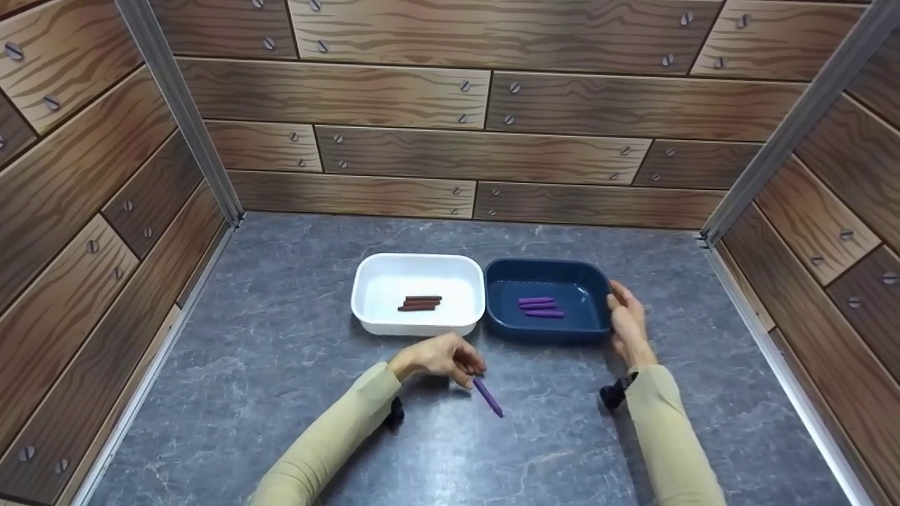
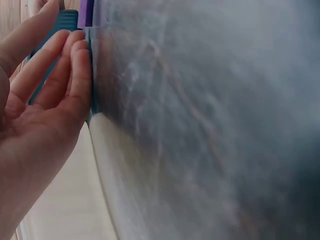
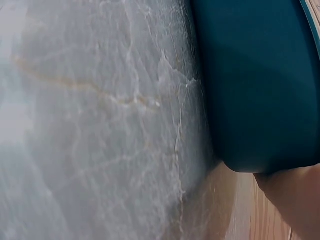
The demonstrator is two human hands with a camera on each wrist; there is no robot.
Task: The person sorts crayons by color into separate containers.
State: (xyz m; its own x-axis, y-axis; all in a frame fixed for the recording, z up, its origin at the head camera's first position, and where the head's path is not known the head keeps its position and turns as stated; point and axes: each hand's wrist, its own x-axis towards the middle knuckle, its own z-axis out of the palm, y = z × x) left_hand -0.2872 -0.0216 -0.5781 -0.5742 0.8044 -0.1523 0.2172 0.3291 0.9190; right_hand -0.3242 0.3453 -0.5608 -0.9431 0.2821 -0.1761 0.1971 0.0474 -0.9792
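Note:
A purple crayon point(image 1: 489, 397) lies on the grey surface in front of the two dishes. My left hand point(image 1: 444, 358) is beside its near end, fingertips close to it. In the left wrist view the fingers of that hand point(image 2: 55, 95) are fairly straight, the thumb is apart from them, and the crayon's end point(image 2: 86, 14) shows just past the fingertips. My right hand point(image 1: 628, 320) grips the right end of a dark blue dish point(image 1: 548, 336), its thumb at the rim. Three purple crayons point(image 1: 540, 306) lie inside that dish.
A white dish point(image 1: 415, 328) stands directly left of the blue one, with three brown crayons point(image 1: 420, 303) in it. Wood-patterned panels point(image 1: 394, 151) enclose the grey marbled surface point(image 1: 281, 365) at the back and both sides, with metal strips along the side edges.

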